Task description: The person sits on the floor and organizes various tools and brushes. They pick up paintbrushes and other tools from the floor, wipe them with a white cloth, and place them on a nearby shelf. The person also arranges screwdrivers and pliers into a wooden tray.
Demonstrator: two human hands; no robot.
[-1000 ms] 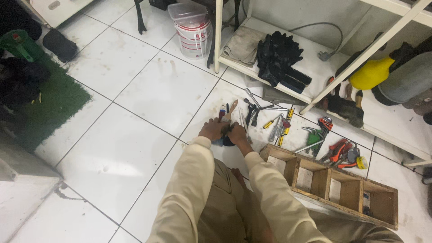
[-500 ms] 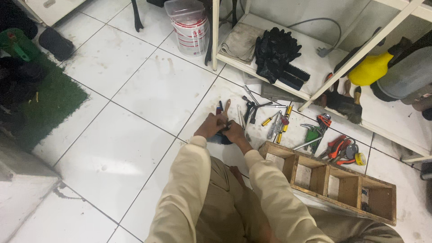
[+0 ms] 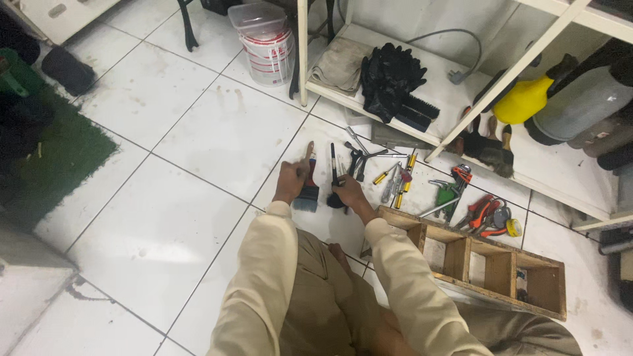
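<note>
Beige-sleeved arms reach to the white tile floor (image 3: 198, 132), left hand (image 3: 292, 179) clasping a flat paintbrush (image 3: 307, 191), forefinger raised, right hand (image 3: 347, 191) closed round a dark-handled brush (image 3: 334, 178).

1. The floor (image 3: 198, 132) is laid with large, glossy white square tiles with dark grout lines, scuffed and smudged in places.
2. A dark green, grass-like mat (image 3: 59, 158) covers the floor at the left edge.
3. A low white metal shelving rack (image 3: 461, 86) with slanted struts stands along the top right, its bottom shelf just above the tiles.
4. Part of a white cabinet (image 3: 59, 13) shows at the top left.
5. Even indoor light casts soft shadows.
</note>
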